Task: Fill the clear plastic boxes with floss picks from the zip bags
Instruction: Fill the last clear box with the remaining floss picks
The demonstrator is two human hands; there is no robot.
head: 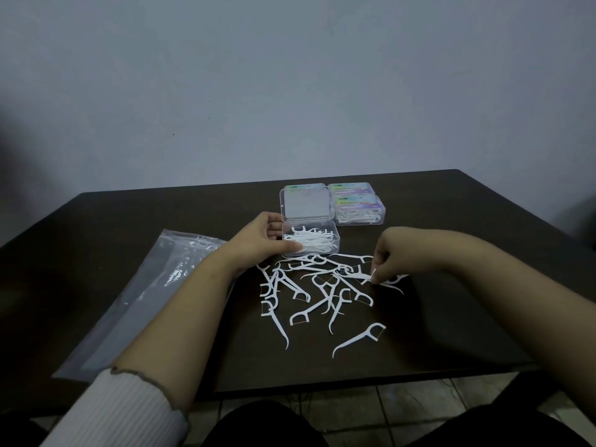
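Both hands work over a scatter of white floss picks (319, 291) on a dark table (451, 240). The left hand (261, 240) rests against the left wall of an open clear plastic box (310, 241), thumb at its far corner and fingers curled around the near edge, gripping it. That box is partly filled with picks lying roughly side by side, and its hinged lid (306, 203) stands open just beyond it. The right hand (385, 256), fingers bent downward, pinches one floss pick (371, 276) at the right edge of the scatter.

Between the two hands and nearer the person, loose picks lie crossed over one another, thin curved handles with forked heads. One lone pick (359, 338) sits apart, nearest the table's front edge. Beyond the right hand, two closed boxes (359, 204) with colourful labels sit side by side, touching the open lid. Left of the left forearm lies a crinkled clear zip bag (135, 301), flat and glossy. A ribbed white sleeve (119, 411) covers the left upper forearm. Behind the table rises a plain grey wall (290, 85); tiled floor (403, 401) shows below.
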